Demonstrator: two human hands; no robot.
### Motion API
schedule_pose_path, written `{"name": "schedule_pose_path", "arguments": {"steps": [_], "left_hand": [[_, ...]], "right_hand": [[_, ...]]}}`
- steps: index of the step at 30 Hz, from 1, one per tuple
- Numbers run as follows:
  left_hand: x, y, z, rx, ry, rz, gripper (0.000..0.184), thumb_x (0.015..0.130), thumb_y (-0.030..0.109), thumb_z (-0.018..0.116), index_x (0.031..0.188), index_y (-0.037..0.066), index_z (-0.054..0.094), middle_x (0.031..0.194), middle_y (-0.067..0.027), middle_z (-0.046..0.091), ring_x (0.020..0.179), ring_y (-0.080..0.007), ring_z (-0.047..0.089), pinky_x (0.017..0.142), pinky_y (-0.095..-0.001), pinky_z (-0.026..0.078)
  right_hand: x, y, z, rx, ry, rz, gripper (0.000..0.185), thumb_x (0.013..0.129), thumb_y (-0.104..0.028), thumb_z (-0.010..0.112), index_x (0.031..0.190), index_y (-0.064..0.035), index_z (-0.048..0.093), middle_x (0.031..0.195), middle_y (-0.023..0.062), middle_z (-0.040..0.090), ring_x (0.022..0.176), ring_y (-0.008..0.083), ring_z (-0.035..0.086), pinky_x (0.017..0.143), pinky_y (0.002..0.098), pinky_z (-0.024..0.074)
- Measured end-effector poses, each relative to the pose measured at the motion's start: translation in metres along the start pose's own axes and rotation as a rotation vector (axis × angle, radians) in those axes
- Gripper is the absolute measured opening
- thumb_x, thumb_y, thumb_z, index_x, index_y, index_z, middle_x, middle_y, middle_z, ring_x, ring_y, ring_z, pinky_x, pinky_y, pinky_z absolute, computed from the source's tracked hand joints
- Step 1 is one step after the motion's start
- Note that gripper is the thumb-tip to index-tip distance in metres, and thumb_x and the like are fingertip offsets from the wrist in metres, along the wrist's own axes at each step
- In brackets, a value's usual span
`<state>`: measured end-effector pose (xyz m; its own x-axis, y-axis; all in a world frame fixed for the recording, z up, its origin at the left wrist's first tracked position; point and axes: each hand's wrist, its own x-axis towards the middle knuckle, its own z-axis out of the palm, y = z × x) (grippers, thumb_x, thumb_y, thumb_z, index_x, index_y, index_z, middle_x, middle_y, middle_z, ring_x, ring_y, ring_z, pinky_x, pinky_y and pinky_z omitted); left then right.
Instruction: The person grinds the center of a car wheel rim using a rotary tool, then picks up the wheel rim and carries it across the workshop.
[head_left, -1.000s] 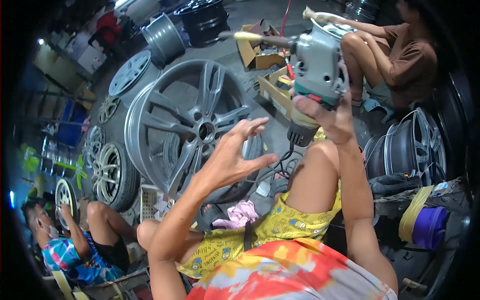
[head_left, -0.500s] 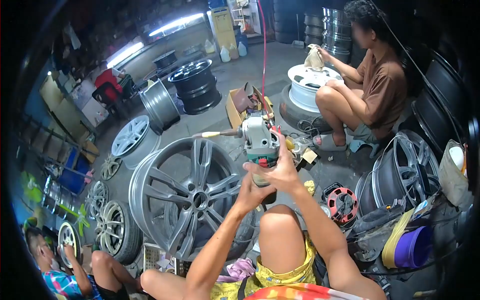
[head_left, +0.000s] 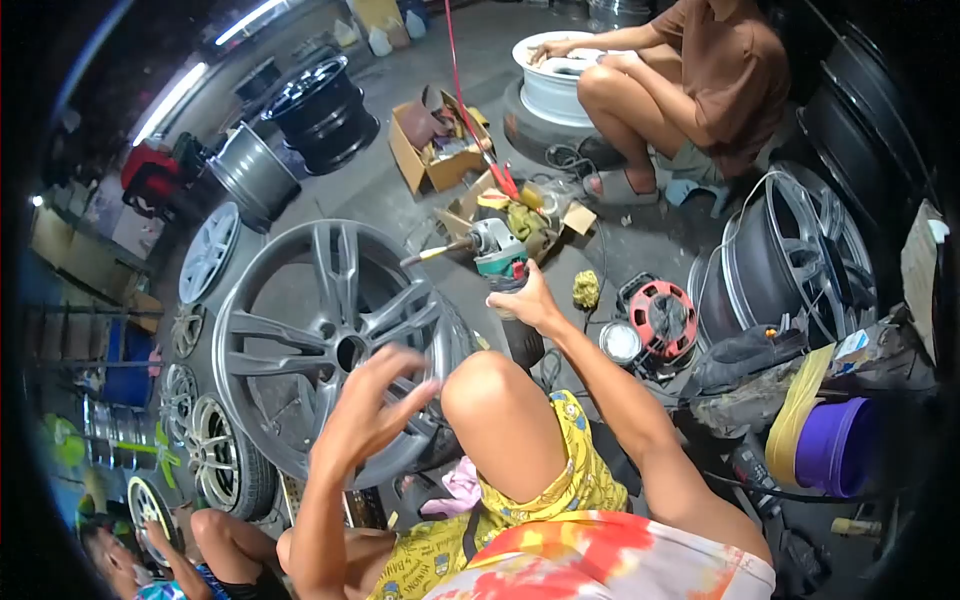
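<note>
My right hand is wrapped round the dark body of an angle grinder, which has a silver head and a green collar. A side handle with a yellow sleeve points left from the grinder's head. In front of me a grey multi-spoke alloy wheel rim leans with its spoked face up. My left hand is over the rim's lower right spokes, blurred by motion, thumb and fingers apart and nothing in them. Whether it touches the spokes I cannot tell.
A cardboard box of odds and ends stands beyond the grinder. At right are a red cable reel, a purple bucket and more rims. One person crouches at a white rim; another sits at lower left.
My left hand has left the grinder and moved left over the rim. The grinder is lower, in my right hand alone. The view has tilted down; the crouching person's cloth is out of sight.
</note>
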<state>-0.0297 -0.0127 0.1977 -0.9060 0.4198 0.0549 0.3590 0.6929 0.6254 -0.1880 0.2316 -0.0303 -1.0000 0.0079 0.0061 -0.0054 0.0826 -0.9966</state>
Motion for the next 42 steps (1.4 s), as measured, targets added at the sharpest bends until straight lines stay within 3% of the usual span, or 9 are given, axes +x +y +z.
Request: {"name": "schedule_pose_path", "arguments": {"steps": [10,12,14,15,18,22,29,36,42], "left_hand": [[-0.167,0.018,-0.022,0.028,0.418,-0.449,0.015,0.097,0.007,0.067,0.092,-0.005,0.075,0.085,-0.0128,0.074,0.076,-0.0192,0.069,0.073,-0.0309,0.052],[-0.189,0.02,-0.024,0.01,0.503,-0.547,0.012,0.096,0.005,0.068,0.092,-0.004,0.074,0.085,-0.0139,0.074,0.076,-0.0237,0.07,0.075,-0.033,0.052],[-0.206,0.023,-0.024,0.025,0.529,-0.631,0.018,0.098,0.008,0.067,0.088,-0.004,0.074,0.081,-0.0123,0.073,0.076,-0.0183,0.068,0.072,-0.0309,0.05],[-0.21,0.028,-0.025,0.074,0.526,-0.666,0.021,0.098,0.01,0.067,0.085,-0.004,0.075,0.078,-0.0102,0.072,0.075,-0.0144,0.066,0.07,-0.0293,0.049],[-0.221,0.025,-0.022,0.028,0.6,-0.684,0.02,0.098,0.01,0.067,0.086,-0.004,0.076,0.078,-0.0099,0.073,0.075,-0.0146,0.066,0.07,-0.0293,0.049],[-0.229,0.015,-0.015,0.006,0.593,-0.713,0.018,0.097,0.007,0.067,0.087,-0.004,0.077,0.079,-0.0104,0.074,0.075,-0.0151,0.067,0.07,-0.029,0.049],[-0.208,0.012,-0.009,0.009,0.522,-0.718,0.018,0.098,0.006,0.066,0.088,-0.006,0.076,0.079,-0.0107,0.073,0.075,-0.0155,0.067,0.07,-0.0293,0.05],[-0.2,0.015,-0.005,0.041,0.472,-0.687,0.024,0.103,0.012,0.065,0.089,-0.007,0.071,0.081,-0.0085,0.07,0.079,-0.0145,0.064,0.074,-0.0278,0.048],[-0.213,0.018,-0.002,0.054,0.517,-0.577,0.021,0.102,0.008,0.064,0.088,-0.007,0.07,0.081,-0.0097,0.069,0.079,-0.0156,0.063,0.074,-0.0293,0.048]], "right_hand": [[-0.002,0.08,-0.018,0.091,-0.152,0.453,0.032,0.072,-0.018,0.085,0.099,-0.0068,0.072,0.084,0.0039,0.074,0.077,0.0158,0.07,0.073,0.0339,0.0572],[0.017,0.172,-0.019,0.11,-0.241,0.434,0.033,0.071,-0.016,0.083,0.101,-0.0059,0.073,0.085,0.0051,0.075,0.076,0.0156,0.071,0.072,0.0336,0.0575],[0.037,0.264,-0.018,-0.109,-0.082,0.442,0.07,0.052,-0.035,0.088,0.109,0.0012,0.073,0.107,0.0177,0.076,0.102,0.0306,0.073,0.092,0.0402,0.0577],[0.038,0.28,-0.018,-0.252,0.04,0.378,0.043,0.061,-0.02,0.088,0.098,-0.0032,0.076,0.088,0.0088,0.077,0.08,0.0185,0.072,0.079,0.0362,0.0593],[0.034,0.241,-0.025,-0.574,0.142,0.564,0.089,0.048,-0.037,0.09,0.123,0.0039,0.067,0.132,0.0269,0.065,0.122,0.0356,0.064,0.105,0.0447,0.0527],[0.032,0.232,-0.029,-0.687,0.188,0.667,0.11,0.057,-0.045,0.09,0.146,0.0045,0.048,0.162,0.0278,0.034,0.148,0.0425,0.037,0.122,0.0464,0.0377],[0.002,0.276,-0.033,-0.818,0.158,0.568,0.11,0.073,-0.05,0.089,0.158,-0.0026,0.037,0.167,0.027,0.028,0.157,0.0453,0.023,0.13,0.0506,0.0203],[-0.024,0.275,-0.022,-0.933,0.314,0.201,0.084,0.079,-0.036,0.083,0.145,0.0005,0.047,0.144,0.0288,0.048,0.14,0.0464,0.042,0.121,0.0554,0.0338],[-0.038,0.199,-0.033,-0.764,0.227,0.276,0.072,0.079,-0.029,0.083,0.138,-0.0022,0.054,0.133,0.0249,0.049,0.133,0.0457,0.045,0.113,0.0556,0.0418]]}}
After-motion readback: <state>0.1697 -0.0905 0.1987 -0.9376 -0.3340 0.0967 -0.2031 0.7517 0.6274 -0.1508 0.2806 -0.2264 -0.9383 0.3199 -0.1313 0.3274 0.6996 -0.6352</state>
